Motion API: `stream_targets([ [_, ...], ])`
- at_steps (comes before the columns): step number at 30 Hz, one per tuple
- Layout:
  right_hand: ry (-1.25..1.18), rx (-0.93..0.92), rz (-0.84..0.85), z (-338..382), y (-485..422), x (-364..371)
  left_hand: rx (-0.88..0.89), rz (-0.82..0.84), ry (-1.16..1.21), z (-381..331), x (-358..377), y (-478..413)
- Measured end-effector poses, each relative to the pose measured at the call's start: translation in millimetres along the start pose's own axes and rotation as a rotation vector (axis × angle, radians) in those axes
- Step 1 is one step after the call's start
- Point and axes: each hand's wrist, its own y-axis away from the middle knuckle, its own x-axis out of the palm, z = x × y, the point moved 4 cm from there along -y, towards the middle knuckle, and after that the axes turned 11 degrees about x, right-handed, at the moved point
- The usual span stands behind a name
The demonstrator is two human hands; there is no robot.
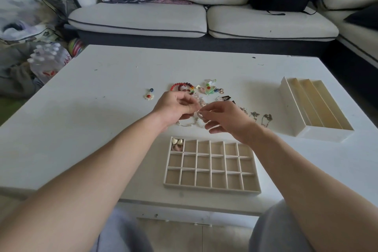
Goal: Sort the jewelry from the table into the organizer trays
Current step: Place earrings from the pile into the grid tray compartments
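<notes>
**Above the tabletop, one pale piece between two grips**

Looped and too small to name, the pale jewelry piece (199,114) is pinched by the left grip (176,108) and right grip (225,118), whose fingertips meet over the loose pile (208,88). The compartment tray (212,189) lies nearer the person, below both wrists.

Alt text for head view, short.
The left hand and right hand pinch a small pale piece over a white table. Loose jewelry lies beyond; a nearer grid tray holds items in one corner compartment, a slotted tray sits right.
</notes>
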Motion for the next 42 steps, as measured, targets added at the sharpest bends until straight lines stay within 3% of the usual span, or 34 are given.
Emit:
stream_targets([
  [16,0.436,0.169,0.101,-22.4,-2.0,29.5,-0.007,0.216,-0.688,33.0,-0.7,29.1],
  [24,0.658,0.141,0.000,-24.8,-8.4,43.3,0.128,0.244,-1.018,34.4,3.5,35.5],
  [34,0.923,0.053,-0.170,-29.1,-14.6,56.1,0.190,0.258,-1.189,28.1,16.2,44.1],
  [42,1.032,0.008,-0.195,-36.8,-18.9,62.5,0.251,0.248,-1.413,20.6,25.6,50.8],
])
